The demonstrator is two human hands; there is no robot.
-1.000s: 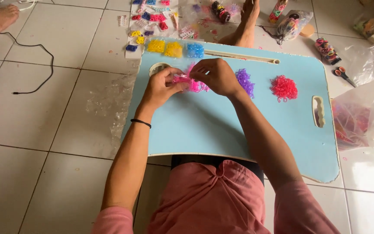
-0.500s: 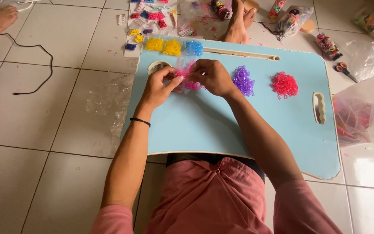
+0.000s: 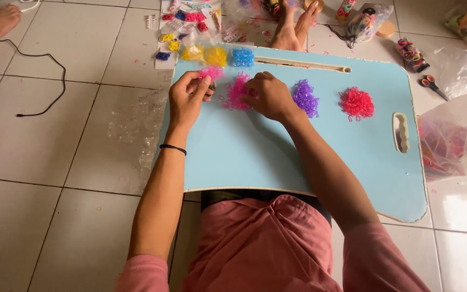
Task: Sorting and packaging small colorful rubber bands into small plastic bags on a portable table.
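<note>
A light blue lap table (image 3: 255, 151) lies over my knees. My left hand (image 3: 186, 100) pinches a small clump of pink rubber bands (image 3: 211, 72) near the table's far left corner. My right hand (image 3: 268, 96) rests on a larger pink pile of bands (image 3: 237, 93) in the middle of the far side, its fingers curled over it. To its right lie a purple pile (image 3: 304, 98) and a red pile (image 3: 357, 103). A black band circles my left wrist.
Small bags of yellow (image 3: 215, 55) and blue bands (image 3: 242, 57) sit at the table's far edge, with more coloured packets behind. Clear plastic bags (image 3: 449, 143) lie right, scissors (image 3: 433, 85) beyond. Another person's feet (image 3: 293, 24) are opposite; a black cable (image 3: 39, 81) runs left.
My left hand has pulled a small clump of pink bands away to the left of the pile; earlier both hands worked together on the one pink pile.
</note>
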